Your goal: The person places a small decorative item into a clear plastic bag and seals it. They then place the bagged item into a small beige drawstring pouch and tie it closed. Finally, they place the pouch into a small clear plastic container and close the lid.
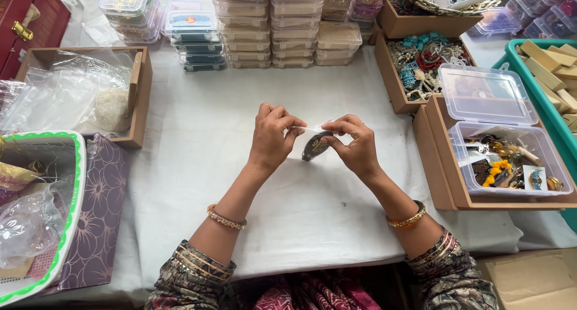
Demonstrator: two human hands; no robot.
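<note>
My left hand [273, 135] and my right hand [354, 143] meet above the middle of a white-clothed table [198, 165]. Together they pinch a small clear plastic pouch [308, 132] by its top edge. A dark oval ornament [315, 146] hangs partly in the pouch, between my two thumbs. Gold bangles ring both wrists.
Stacks of clear plastic boxes [270, 27] line the far edge. Wooden trays at right hold beaded jewellery [424, 63] and an open clear box of trinkets [511, 159]. A wooden tray with plastic bags [78, 96] and a green-rimmed tray [42, 214] sit at left. A teal crate [556, 114] stands far right.
</note>
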